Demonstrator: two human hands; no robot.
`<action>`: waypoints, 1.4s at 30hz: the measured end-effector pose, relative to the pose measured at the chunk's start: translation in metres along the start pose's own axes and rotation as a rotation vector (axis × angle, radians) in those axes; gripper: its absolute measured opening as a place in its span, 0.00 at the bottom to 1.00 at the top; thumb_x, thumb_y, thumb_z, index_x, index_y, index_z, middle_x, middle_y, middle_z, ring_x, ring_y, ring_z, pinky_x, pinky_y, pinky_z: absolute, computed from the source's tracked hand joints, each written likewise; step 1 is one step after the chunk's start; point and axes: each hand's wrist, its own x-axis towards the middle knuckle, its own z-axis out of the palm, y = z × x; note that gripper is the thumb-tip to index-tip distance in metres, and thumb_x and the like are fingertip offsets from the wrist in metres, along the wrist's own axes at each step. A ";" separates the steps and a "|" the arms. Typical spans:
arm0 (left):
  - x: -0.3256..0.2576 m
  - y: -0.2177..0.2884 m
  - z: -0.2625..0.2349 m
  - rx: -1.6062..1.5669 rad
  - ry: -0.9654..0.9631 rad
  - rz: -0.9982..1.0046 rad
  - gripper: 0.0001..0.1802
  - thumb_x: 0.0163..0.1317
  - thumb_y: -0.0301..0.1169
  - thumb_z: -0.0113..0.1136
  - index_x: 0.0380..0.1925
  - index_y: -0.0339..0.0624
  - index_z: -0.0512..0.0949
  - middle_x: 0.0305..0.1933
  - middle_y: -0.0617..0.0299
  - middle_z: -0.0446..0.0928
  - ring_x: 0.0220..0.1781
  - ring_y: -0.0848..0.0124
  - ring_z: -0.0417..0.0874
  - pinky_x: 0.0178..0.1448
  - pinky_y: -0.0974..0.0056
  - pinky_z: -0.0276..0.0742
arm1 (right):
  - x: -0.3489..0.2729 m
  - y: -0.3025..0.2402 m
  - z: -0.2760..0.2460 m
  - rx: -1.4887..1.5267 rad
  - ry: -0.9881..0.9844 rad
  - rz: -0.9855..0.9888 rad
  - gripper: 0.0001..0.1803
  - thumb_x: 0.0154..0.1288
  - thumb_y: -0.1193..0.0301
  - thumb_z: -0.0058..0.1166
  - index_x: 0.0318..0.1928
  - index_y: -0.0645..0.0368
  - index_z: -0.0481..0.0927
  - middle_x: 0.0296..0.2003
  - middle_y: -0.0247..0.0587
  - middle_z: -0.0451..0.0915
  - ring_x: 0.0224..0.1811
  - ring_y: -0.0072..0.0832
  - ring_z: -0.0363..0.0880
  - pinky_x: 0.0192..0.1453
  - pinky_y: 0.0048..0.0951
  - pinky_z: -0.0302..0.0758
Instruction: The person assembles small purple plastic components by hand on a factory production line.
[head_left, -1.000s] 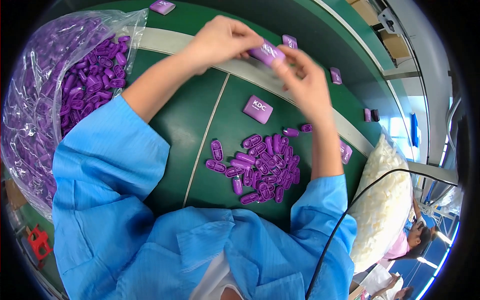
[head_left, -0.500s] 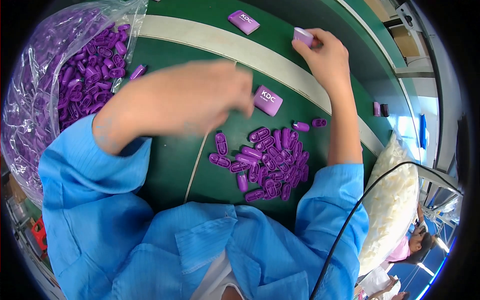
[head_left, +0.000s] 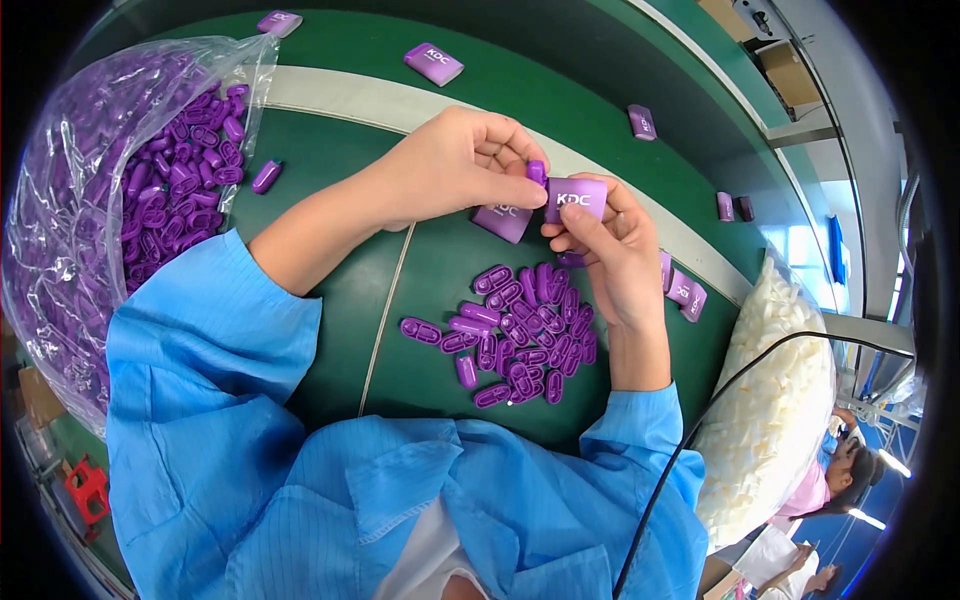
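Above the middle of the bench, my two hands meet. My left hand (head_left: pixel 468 168) pinches a small purple cap (head_left: pixel 537 172) between thumb and fingertips, against the upper left edge of a flat purple case. That case (head_left: pixel 580 192) sits between the thumb and fingers of my right hand (head_left: pixel 618 240), with its pale printed face showing. Partly hidden beneath the hands, another purple case (head_left: pixel 508 224) lies on the green bench. Just nearer to me is a loose pile of hollow, oval purple caps (head_left: pixel 525 335), some open side up.
At left a clear plastic bag (head_left: pixel 75 200) spills many purple caps; one cap (head_left: pixel 267 176) lies beside it. Beyond a pale strip (head_left: pixel 340 95), several cases (head_left: pixel 434 64) rest on a green surface. More cases (head_left: pixel 686 295) lie right of my wrist, near a bag of cream-coloured pieces (head_left: pixel 765 420). A black cable hangs at right.
My right hand has drawn back from the far right with a case in it. My left hand has moved right to meet it. One cap from the pile's upper left is gone.
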 end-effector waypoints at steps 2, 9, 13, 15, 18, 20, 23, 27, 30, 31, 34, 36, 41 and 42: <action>0.001 -0.007 0.006 -0.071 0.041 0.037 0.09 0.54 0.24 0.61 0.36 0.36 0.76 0.34 0.61 0.79 0.34 0.77 0.79 0.38 0.75 0.74 | 0.002 0.004 -0.001 0.011 0.020 0.014 0.12 0.58 0.78 0.54 0.44 0.65 0.72 0.34 0.40 0.78 0.33 0.22 0.78 0.37 0.20 0.75; -0.004 -0.014 0.006 -0.116 0.103 0.034 0.15 0.55 0.22 0.60 0.44 0.32 0.76 0.38 0.55 0.80 0.39 0.73 0.81 0.43 0.70 0.77 | 0.003 0.004 0.002 -0.057 0.077 -0.106 0.14 0.57 0.80 0.56 0.44 0.66 0.72 0.36 0.40 0.78 0.36 0.21 0.77 0.43 0.20 0.75; -0.006 -0.011 0.012 -0.098 0.104 0.041 0.16 0.55 0.21 0.59 0.45 0.32 0.76 0.39 0.53 0.80 0.39 0.72 0.81 0.43 0.70 0.78 | 0.000 0.003 0.002 -0.130 0.076 -0.079 0.14 0.56 0.81 0.56 0.44 0.67 0.72 0.37 0.42 0.78 0.37 0.21 0.77 0.43 0.21 0.75; -0.008 -0.012 0.015 -0.047 0.128 0.048 0.16 0.55 0.22 0.59 0.45 0.31 0.76 0.38 0.53 0.80 0.37 0.72 0.82 0.42 0.70 0.79 | -0.002 0.002 0.003 -0.131 0.073 -0.084 0.14 0.56 0.82 0.56 0.44 0.67 0.72 0.37 0.42 0.78 0.37 0.21 0.77 0.43 0.20 0.76; -0.011 -0.007 0.015 0.013 0.135 0.039 0.15 0.55 0.22 0.59 0.44 0.30 0.76 0.37 0.53 0.80 0.35 0.72 0.82 0.41 0.70 0.79 | -0.003 0.000 0.004 -0.145 0.067 -0.095 0.14 0.55 0.83 0.57 0.43 0.67 0.72 0.38 0.42 0.78 0.39 0.22 0.78 0.45 0.20 0.76; -0.012 -0.003 0.015 0.027 0.129 0.036 0.15 0.55 0.22 0.60 0.44 0.30 0.76 0.36 0.53 0.81 0.35 0.71 0.82 0.41 0.70 0.79 | -0.005 -0.001 0.005 -0.169 0.072 -0.115 0.15 0.53 0.85 0.57 0.42 0.67 0.73 0.38 0.43 0.79 0.41 0.23 0.78 0.47 0.20 0.76; -0.012 -0.005 0.015 0.030 0.118 0.032 0.15 0.55 0.22 0.60 0.44 0.30 0.77 0.35 0.54 0.81 0.34 0.71 0.82 0.41 0.70 0.79 | -0.006 -0.003 0.005 -0.206 0.070 -0.122 0.15 0.53 0.85 0.57 0.42 0.68 0.73 0.39 0.45 0.79 0.42 0.24 0.78 0.47 0.20 0.76; -0.017 -0.012 0.018 0.214 0.142 0.176 0.14 0.54 0.24 0.61 0.42 0.32 0.78 0.33 0.55 0.81 0.30 0.71 0.82 0.37 0.71 0.78 | -0.008 -0.001 0.006 -0.242 0.080 -0.100 0.16 0.52 0.86 0.57 0.43 0.69 0.73 0.38 0.46 0.79 0.40 0.25 0.79 0.47 0.21 0.77; -0.026 -0.007 0.025 0.641 0.213 0.354 0.15 0.54 0.27 0.62 0.41 0.34 0.78 0.29 0.54 0.80 0.27 0.69 0.82 0.33 0.71 0.76 | -0.010 -0.001 0.006 -0.256 0.041 -0.129 0.16 0.52 0.86 0.57 0.43 0.70 0.74 0.38 0.47 0.79 0.39 0.25 0.79 0.45 0.20 0.77; -0.027 -0.008 0.027 0.642 0.213 0.355 0.15 0.54 0.27 0.62 0.41 0.34 0.78 0.29 0.54 0.80 0.27 0.69 0.82 0.33 0.71 0.76 | -0.011 -0.001 0.008 -0.274 0.048 -0.149 0.16 0.52 0.86 0.57 0.43 0.70 0.74 0.38 0.47 0.79 0.38 0.25 0.80 0.44 0.20 0.77; -0.024 -0.010 0.032 0.765 0.319 0.454 0.15 0.53 0.29 0.62 0.41 0.35 0.78 0.27 0.53 0.79 0.25 0.67 0.82 0.29 0.69 0.75 | -0.013 0.005 0.014 -0.319 0.104 -0.233 0.16 0.53 0.85 0.57 0.44 0.70 0.74 0.38 0.47 0.79 0.37 0.25 0.80 0.43 0.20 0.77; -0.017 -0.007 0.028 0.731 0.290 0.441 0.14 0.54 0.27 0.60 0.42 0.36 0.77 0.27 0.54 0.79 0.26 0.66 0.81 0.32 0.70 0.75 | -0.006 0.009 0.013 -0.392 0.192 -0.322 0.16 0.53 0.83 0.58 0.45 0.70 0.74 0.37 0.46 0.79 0.38 0.24 0.79 0.43 0.21 0.77; 0.047 -0.013 -0.031 0.648 0.393 0.197 0.15 0.51 0.34 0.59 0.36 0.36 0.80 0.29 0.54 0.81 0.30 0.65 0.83 0.39 0.67 0.77 | 0.072 -0.004 -0.025 -0.813 0.177 -0.362 0.25 0.56 0.61 0.59 0.47 0.68 0.75 0.37 0.42 0.80 0.39 0.25 0.79 0.44 0.26 0.75; 0.054 -0.007 -0.046 0.731 0.428 0.153 0.15 0.50 0.35 0.58 0.35 0.36 0.80 0.29 0.52 0.81 0.31 0.63 0.82 0.40 0.65 0.77 | 0.089 -0.012 -0.034 -0.992 0.284 -0.378 0.26 0.56 0.58 0.57 0.47 0.67 0.75 0.38 0.44 0.80 0.40 0.30 0.79 0.46 0.28 0.75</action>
